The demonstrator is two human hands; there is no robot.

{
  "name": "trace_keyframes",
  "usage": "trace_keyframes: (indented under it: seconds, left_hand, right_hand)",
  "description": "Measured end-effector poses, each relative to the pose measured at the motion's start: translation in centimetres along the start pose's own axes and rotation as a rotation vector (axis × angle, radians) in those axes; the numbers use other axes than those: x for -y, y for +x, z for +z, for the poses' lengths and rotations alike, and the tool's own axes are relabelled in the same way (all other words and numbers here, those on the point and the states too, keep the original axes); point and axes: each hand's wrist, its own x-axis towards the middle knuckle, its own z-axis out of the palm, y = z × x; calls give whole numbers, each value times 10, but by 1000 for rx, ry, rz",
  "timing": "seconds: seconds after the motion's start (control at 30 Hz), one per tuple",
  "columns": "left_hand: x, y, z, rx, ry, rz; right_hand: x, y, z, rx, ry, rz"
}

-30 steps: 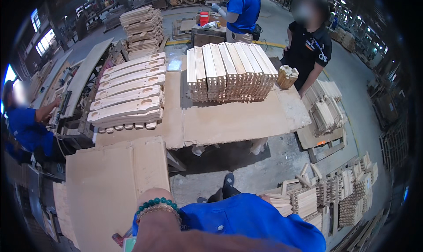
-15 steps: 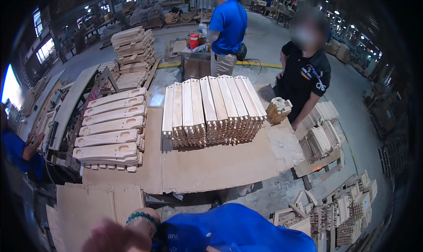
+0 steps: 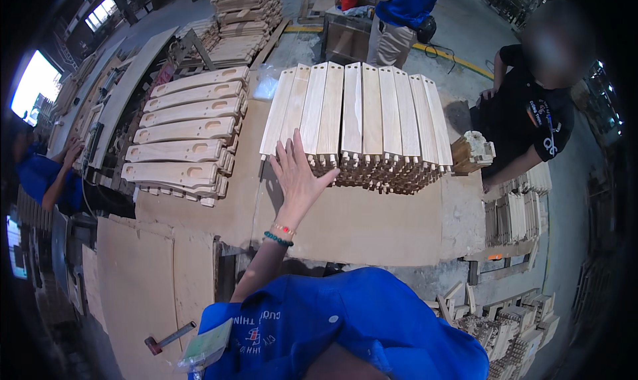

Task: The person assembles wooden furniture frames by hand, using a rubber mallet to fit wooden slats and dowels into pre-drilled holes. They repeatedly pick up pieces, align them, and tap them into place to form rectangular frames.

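Note:
My left hand (image 3: 297,181) reaches over the worktable with its fingers spread and holds nothing. Its fingertips are at the near left corner of a broad stack of pale wooden slats (image 3: 352,114); whether they touch the wood I cannot tell. The slats lie side by side in several layers, with small holes at the far ends and round tenons at the near ends. A green bead bracelet (image 3: 279,239) circles the wrist. My right hand is out of sight.
Curved wooden rails (image 3: 189,124) with oval recesses are stacked at left. A hammer (image 3: 171,338) lies on a lower board (image 3: 133,274). A wood block (image 3: 472,153) stands right of the slats, near a person in black (image 3: 531,114). More slats (image 3: 512,220) stand on a pallet.
My left hand has come forward from the lower edge to the slat stack, its fingers now spread. The view has shifted, so the hammer now shows at lower left.

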Motion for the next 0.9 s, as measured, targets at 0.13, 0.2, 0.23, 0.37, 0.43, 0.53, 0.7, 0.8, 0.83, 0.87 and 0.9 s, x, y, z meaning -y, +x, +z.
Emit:
trace_keyframes:
  seconds: [0.13,0.2,0.23,0.37,0.43,0.53,0.7,0.8,0.83,0.87,0.9]
  left_hand:
    - [-20,13,3,-108,74,53]
    - [-17,18,7,-97,34,16]
    - [-18,21,14,-72,29,10]
    - [-7,18,13,-70,-50,-50]
    - [-17,7,2,-7,25,-13]
    - [-28,-2,-25,78,102,-44]
    - [-18,30,-17,135,77,-123]
    - [-24,39,-18,91,207,-146]
    - [-27,41,-24,182,130,-186]
    - [-29,37,-24,137,86,-213]
    - [-29,38,-31,209,-26,-264]
  right_hand:
    - [22,30,44,-88,127,-98]
    - [10,36,29,-128,63,-81]
    - [-3,36,28,-140,-131,-184]
    - [-9,39,4,-144,-789,-513]
    - [-1,38,11,-175,-623,-354]
    - [34,40,11,-159,-449,-158]
    - [92,31,3,-135,-505,-95]
    - [127,31,-2,-108,-631,-110]
    - [136,31,-3,-93,-672,-121]
    - [147,30,-4,-82,-712,-142]
    - [156,27,-8,-75,-743,-160]
